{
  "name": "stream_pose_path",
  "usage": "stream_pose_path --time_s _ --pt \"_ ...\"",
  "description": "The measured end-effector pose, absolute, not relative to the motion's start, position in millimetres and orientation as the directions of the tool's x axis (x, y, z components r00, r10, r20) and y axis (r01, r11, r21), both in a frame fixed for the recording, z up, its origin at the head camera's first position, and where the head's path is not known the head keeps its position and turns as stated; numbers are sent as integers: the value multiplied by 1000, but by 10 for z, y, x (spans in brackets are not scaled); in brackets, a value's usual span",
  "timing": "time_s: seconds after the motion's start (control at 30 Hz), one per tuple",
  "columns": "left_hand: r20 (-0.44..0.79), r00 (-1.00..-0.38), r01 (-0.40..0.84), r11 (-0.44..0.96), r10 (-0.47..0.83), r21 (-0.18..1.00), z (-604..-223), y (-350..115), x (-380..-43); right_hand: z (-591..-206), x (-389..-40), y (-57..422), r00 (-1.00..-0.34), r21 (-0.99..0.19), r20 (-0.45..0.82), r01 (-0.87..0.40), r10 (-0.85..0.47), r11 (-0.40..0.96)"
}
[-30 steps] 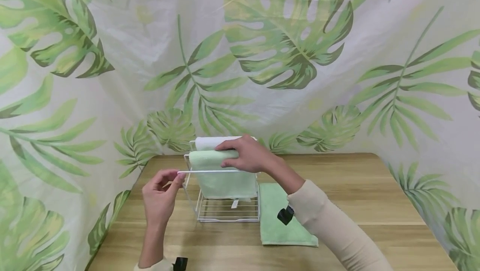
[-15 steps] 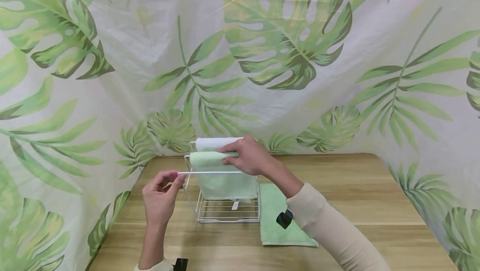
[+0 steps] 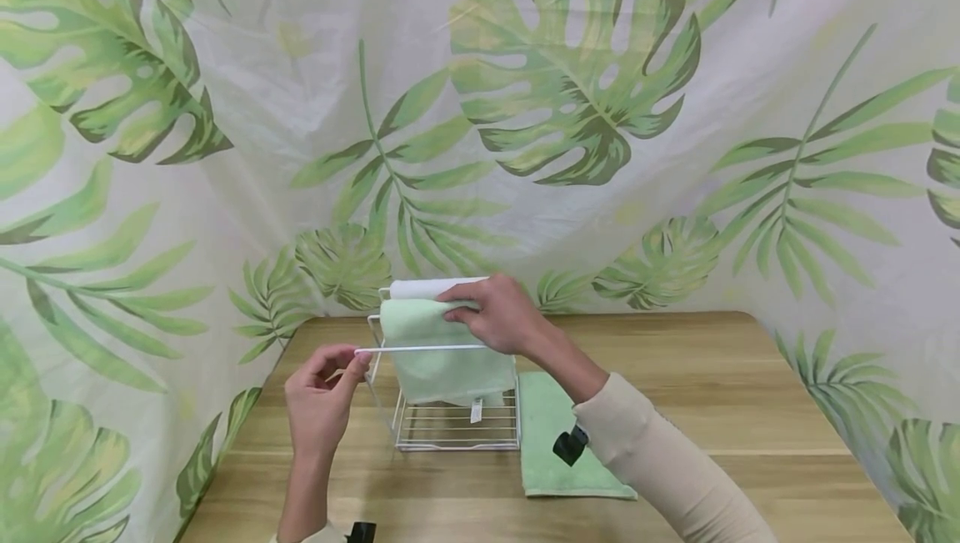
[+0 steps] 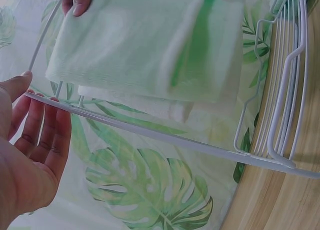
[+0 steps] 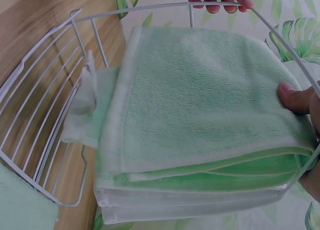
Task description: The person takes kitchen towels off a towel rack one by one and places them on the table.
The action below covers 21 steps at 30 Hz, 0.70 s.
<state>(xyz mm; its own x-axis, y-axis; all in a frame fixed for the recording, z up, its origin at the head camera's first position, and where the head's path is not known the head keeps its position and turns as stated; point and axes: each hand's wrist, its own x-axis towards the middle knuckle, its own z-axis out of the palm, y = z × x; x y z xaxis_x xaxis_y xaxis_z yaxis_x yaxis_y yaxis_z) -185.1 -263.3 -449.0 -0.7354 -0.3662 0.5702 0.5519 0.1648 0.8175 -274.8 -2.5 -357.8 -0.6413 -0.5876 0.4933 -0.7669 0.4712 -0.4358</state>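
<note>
A white wire rack stands on the table, with a light green towel draped over one of its bars and a white towel hanging behind it. Between thumb and fingers, my left hand pinches the corner of the rack's front top rail. My right hand reaches over that rail and grips the green towel's top edge, thumb on the near face in the right wrist view. A small white tag hangs below the cloth. Most of the right fingers are hidden behind the towel.
Another green towel lies folded flat on the wooden table, right beside the rack. A leaf-printed curtain hangs behind the table.
My right hand has raised the green towel slightly, and its lower edge now slants. The tag has shifted a little to the right. My left hand keeps its place on the rail.
</note>
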Motion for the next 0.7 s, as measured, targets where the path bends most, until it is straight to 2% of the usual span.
stream_pose_path --time_s 0.17,0.37,0.7 --pt "572 -732 558 156 -370 815 -4488 -2628 -1858 -3536 -2749 -11 -577 -364 592 -814 -563 452" --pt "553 -742 547 136 -379 826 -4479 -2626 -1864 -3435 -2751 5 -521 -312 647 -847 -557 430" --pt "535 -749 533 125 -390 837 -4468 -2617 -1866 -3201 -2785 57 -497 -311 695 -859 -520 406"
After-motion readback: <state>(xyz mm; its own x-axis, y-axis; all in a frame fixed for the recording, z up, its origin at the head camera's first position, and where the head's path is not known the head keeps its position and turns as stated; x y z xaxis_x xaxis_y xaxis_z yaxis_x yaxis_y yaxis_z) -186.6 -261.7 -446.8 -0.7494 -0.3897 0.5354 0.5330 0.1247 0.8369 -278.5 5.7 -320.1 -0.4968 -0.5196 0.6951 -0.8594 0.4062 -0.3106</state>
